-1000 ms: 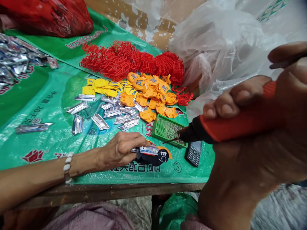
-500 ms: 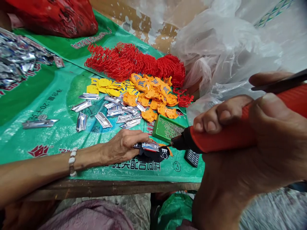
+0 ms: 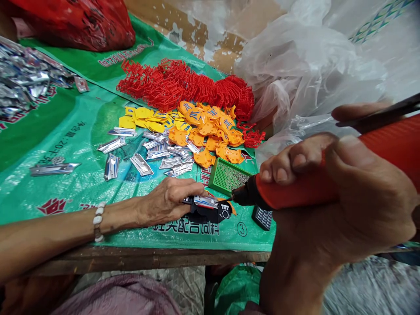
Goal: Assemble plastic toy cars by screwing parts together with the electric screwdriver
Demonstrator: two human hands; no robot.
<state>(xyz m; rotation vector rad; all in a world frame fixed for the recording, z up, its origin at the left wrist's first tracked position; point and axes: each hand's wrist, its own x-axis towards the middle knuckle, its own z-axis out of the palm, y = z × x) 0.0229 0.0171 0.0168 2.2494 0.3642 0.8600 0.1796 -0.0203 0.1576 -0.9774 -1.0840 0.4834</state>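
My left hand (image 3: 170,199), with a beaded bracelet on the wrist, grips a black plastic toy part (image 3: 205,213) low over the sheet. A silver panel lies along the part's top, and orange plastic shows at its far side and right end. My right hand (image 3: 348,205) is wrapped round a red electric screwdriver (image 3: 302,188) with a black nose. Its thin bit points left and reaches the part beside the silver panel; whether it sits in a screw is too small to tell. Just behind the part stands a green tray (image 3: 226,177) of small screws.
Loose silver panels (image 3: 141,164), yellow pieces (image 3: 144,116), orange shells (image 3: 210,127) and red frames (image 3: 183,83) are heaped beyond my hands. A small black tray (image 3: 262,217) lies right. Clear plastic bags (image 3: 308,65) stand at back right, a red bag (image 3: 82,22) at back left.
My right hand has shifted slightly left with the screwdriver, and its bit now reaches further over the black part. My left hand and the part have hardly moved.
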